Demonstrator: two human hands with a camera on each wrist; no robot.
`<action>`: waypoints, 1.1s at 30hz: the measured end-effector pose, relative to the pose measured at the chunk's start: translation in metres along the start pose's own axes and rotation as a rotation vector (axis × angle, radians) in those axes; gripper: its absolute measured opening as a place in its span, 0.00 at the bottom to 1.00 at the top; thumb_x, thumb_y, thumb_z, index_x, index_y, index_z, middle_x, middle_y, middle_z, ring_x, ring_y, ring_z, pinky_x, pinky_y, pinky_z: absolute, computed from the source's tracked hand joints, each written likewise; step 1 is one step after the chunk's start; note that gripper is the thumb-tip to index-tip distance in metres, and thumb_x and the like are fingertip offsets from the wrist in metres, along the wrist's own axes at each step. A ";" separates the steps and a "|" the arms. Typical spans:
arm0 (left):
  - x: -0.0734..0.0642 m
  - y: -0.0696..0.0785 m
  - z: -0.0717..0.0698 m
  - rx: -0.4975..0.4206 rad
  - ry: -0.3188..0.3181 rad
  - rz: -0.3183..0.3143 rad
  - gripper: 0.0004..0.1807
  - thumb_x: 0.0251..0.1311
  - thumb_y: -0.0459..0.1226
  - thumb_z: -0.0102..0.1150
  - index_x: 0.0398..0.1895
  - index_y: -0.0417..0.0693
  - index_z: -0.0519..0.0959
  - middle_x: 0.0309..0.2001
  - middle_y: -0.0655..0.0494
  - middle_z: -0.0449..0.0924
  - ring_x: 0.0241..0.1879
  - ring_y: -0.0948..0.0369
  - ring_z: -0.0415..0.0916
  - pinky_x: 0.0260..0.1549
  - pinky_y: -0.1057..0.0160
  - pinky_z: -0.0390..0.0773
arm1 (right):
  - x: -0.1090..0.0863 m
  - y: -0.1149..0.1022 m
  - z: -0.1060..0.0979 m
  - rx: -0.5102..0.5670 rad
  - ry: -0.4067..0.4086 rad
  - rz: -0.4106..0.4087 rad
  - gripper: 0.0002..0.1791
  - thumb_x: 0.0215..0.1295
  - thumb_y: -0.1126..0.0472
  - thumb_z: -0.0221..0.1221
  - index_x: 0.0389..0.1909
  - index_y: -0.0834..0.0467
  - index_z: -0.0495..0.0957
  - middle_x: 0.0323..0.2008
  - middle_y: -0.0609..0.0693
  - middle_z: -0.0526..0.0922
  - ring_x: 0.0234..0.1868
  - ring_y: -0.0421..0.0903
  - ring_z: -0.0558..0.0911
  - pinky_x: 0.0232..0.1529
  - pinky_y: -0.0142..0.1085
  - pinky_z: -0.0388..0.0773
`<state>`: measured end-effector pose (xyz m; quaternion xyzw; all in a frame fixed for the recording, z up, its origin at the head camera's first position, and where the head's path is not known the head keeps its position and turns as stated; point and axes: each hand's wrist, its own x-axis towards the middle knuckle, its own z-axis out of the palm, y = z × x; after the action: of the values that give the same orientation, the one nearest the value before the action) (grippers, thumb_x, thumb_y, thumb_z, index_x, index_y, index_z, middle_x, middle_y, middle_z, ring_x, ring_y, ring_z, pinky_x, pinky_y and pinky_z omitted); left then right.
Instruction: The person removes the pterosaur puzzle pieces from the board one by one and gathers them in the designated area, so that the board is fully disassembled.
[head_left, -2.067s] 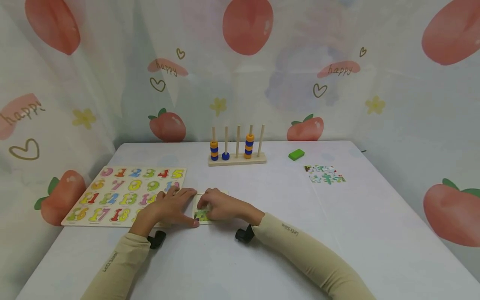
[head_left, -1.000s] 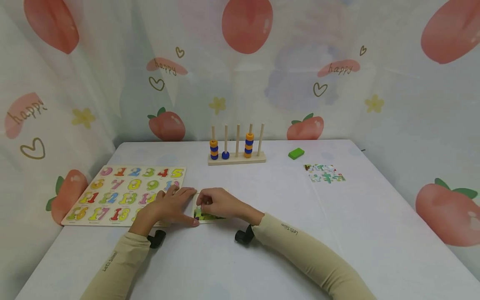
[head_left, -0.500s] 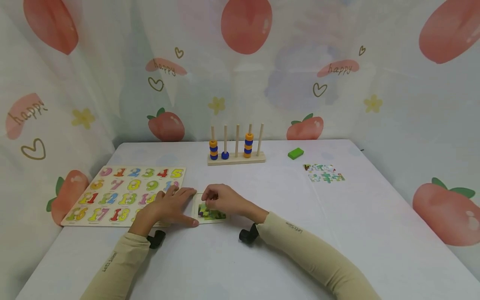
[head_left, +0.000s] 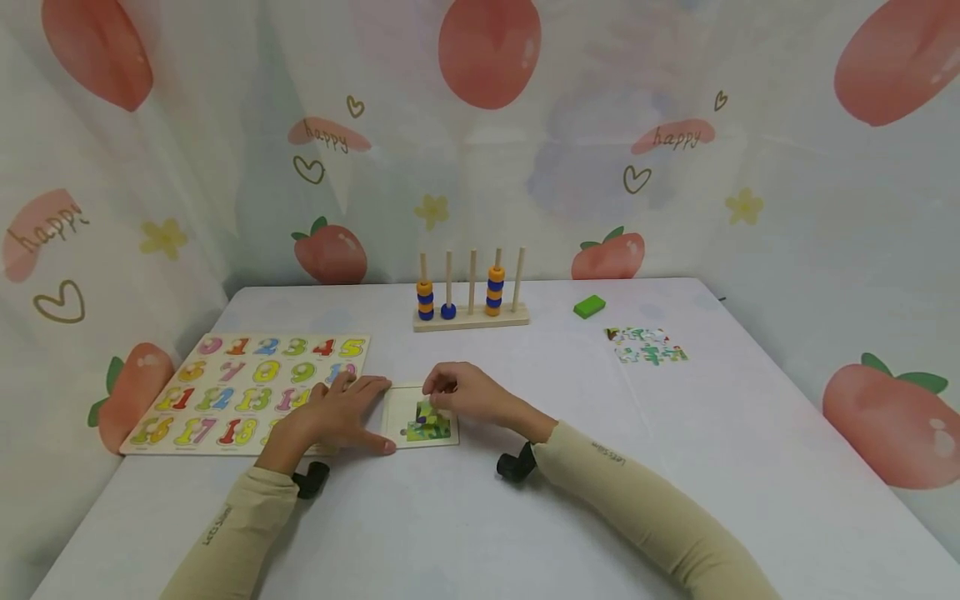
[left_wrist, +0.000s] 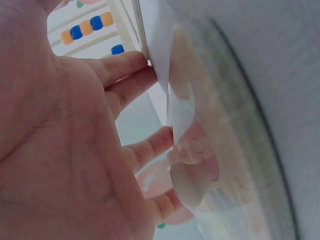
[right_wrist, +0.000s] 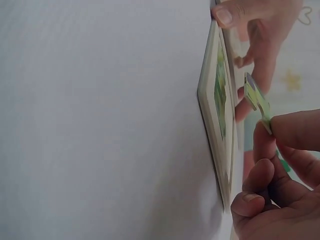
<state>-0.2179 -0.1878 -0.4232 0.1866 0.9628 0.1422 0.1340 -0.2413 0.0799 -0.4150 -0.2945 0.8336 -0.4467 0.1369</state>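
Observation:
A small wooden puzzle frame [head_left: 397,408] lies flat in front of me, with green picture pieces [head_left: 429,432] in its lower right part. My left hand [head_left: 341,417] spreads its fingers across the gap between that frame and the number board [head_left: 247,362]; its thumb touches the frame's near left corner. Above the frame, my right hand [head_left: 472,393] pinches a green and purple jigsaw piece [right_wrist: 256,97] between thumb and index finger, its other fingers curled. The right wrist view shows that piece tilted and clear of the frame.
Behind stands a wooden peg stand [head_left: 471,320] with orange and blue beads. A green block [head_left: 589,307] lies to its right. Several loose jigsaw pieces [head_left: 651,354] are spread on the white table [head_left: 570,375] at the right.
My right hand has lifted a jigsaw piece from the left part of the frame and moved it right. The frame's left side now shows bare wood. My left hand stays put.

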 end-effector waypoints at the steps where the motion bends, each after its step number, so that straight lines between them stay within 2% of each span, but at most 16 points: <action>1: 0.000 0.000 0.000 0.000 0.002 0.002 0.61 0.51 0.66 0.77 0.84 0.51 0.62 0.82 0.46 0.60 0.81 0.36 0.45 0.71 0.24 0.50 | -0.001 0.001 -0.001 0.003 0.004 0.001 0.06 0.75 0.69 0.60 0.48 0.62 0.83 0.41 0.48 0.84 0.43 0.44 0.79 0.49 0.35 0.78; 14: -0.004 0.003 -0.003 0.003 0.009 0.006 0.60 0.52 0.65 0.77 0.83 0.49 0.63 0.82 0.45 0.60 0.81 0.36 0.45 0.71 0.23 0.49 | -0.017 0.018 -0.025 -0.001 0.059 0.024 0.07 0.75 0.70 0.60 0.48 0.63 0.84 0.41 0.49 0.84 0.42 0.46 0.78 0.47 0.37 0.77; 23: -0.014 0.017 -0.016 -0.006 -0.022 0.009 0.59 0.54 0.64 0.77 0.83 0.48 0.63 0.81 0.43 0.60 0.81 0.34 0.44 0.71 0.25 0.51 | -0.031 0.022 -0.043 0.014 0.095 0.049 0.07 0.76 0.68 0.58 0.49 0.64 0.83 0.42 0.51 0.84 0.43 0.48 0.78 0.46 0.39 0.78; 33: -0.010 0.011 -0.008 -0.018 -0.011 0.004 0.59 0.53 0.65 0.77 0.83 0.48 0.63 0.82 0.43 0.59 0.81 0.35 0.44 0.72 0.25 0.49 | -0.046 0.031 -0.058 0.007 0.140 0.082 0.07 0.77 0.68 0.59 0.49 0.63 0.83 0.42 0.51 0.83 0.43 0.48 0.78 0.47 0.40 0.78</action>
<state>-0.2073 -0.1835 -0.4101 0.1880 0.9604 0.1502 0.1406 -0.2450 0.1595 -0.4099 -0.2278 0.8511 -0.4630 0.0972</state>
